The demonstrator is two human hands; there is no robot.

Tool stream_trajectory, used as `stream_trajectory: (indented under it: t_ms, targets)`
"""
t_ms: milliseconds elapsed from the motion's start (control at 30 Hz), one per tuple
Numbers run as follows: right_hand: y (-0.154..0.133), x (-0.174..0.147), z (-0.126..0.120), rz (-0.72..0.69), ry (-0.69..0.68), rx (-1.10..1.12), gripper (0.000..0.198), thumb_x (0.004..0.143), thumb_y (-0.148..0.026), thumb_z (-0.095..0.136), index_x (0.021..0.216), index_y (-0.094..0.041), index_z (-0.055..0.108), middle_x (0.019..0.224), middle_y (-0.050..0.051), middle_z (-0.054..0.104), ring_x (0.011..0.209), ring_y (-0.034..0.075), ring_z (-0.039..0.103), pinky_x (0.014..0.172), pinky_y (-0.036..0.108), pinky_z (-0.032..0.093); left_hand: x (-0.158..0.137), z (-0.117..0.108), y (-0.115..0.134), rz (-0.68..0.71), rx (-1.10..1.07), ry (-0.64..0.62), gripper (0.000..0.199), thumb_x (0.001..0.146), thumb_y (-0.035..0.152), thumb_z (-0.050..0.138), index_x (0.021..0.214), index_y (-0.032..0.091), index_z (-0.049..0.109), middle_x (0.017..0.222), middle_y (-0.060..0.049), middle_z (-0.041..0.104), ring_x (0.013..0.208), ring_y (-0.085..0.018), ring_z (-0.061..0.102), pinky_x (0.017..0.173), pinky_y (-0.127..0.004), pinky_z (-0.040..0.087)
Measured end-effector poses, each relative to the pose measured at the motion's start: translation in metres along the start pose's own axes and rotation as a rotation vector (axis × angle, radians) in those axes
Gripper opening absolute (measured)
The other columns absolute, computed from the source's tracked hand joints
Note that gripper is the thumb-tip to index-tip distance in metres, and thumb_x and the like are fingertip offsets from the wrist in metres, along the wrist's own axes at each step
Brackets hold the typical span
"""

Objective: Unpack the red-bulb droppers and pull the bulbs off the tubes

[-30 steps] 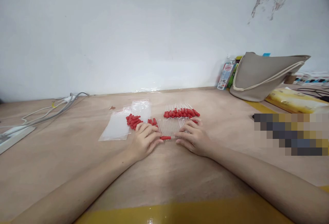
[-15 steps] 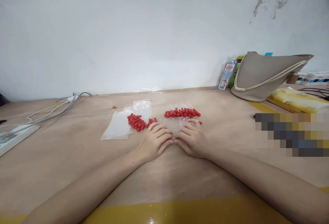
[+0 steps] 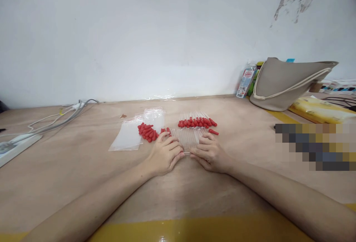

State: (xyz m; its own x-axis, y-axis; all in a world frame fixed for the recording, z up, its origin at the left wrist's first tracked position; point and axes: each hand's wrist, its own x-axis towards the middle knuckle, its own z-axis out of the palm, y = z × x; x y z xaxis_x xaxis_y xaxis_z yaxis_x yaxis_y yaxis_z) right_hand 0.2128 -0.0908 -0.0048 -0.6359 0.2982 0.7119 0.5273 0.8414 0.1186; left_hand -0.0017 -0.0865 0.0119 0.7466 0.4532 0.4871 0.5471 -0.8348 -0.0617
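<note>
My left hand (image 3: 166,155) and my right hand (image 3: 210,153) face each other low over the table, fingers closed. A short length of one clear glass tube (image 3: 187,153) shows between their fingertips; the fingers hide its ends. Just beyond my hands lies a row of clear glass tubes (image 3: 186,137), side by side. Farther back is a row of droppers with red rubber bulbs (image 3: 194,122), tips away from me. A pile of loose red bulbs (image 3: 147,132) sits left of my hands, and several more are beside my left fingers. One single red bulb (image 3: 213,132) lies beyond my right hand.
Clear plastic bags (image 3: 125,138) lie flat behind the bulb pile. Cables (image 3: 75,114) and a white power strip (image 3: 20,147) are at the left. At the back right stand a drink bottle (image 3: 246,80), a grey bag (image 3: 289,82) and a yellow packet (image 3: 319,108).
My hands have drawn slightly apart and toward me, and the clear tube now shows between them. The single red bulb and more of the tube row are uncovered.
</note>
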Motion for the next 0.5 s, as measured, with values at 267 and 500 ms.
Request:
stream_trajectory:
  t_ms: [267,500]
  targets:
    - [0.003,-0.006,-0.004,-0.038,0.039,0.051,0.013,0.083,-0.02,0.053,0.089,-0.017,0.064,0.057,0.0,0.055,0.06,0.012,0.04,0.06,0.028,0.031,-0.008,-0.005,-0.002,0.023,-0.001,0.052,0.018,0.089,0.025,0.041,0.082,0.019,0.056,0.086,-0.001,0.065,0.092,-0.018,0.053,0.096,-0.042,0.027]
    - [0.036,-0.02,-0.009,0.457,0.11,-0.011,0.022,0.085,-0.024,0.048,0.098,-0.019,0.065,0.068,0.003,0.06,0.066,0.015,0.052,0.064,0.029,0.035,-0.021,-0.001,-0.035,-0.234,-0.081,0.23,0.018,0.09,0.021,0.039,0.094,0.017,0.055,0.087,-0.005,0.052,0.079,-0.014,0.051,0.071,-0.027,0.044]
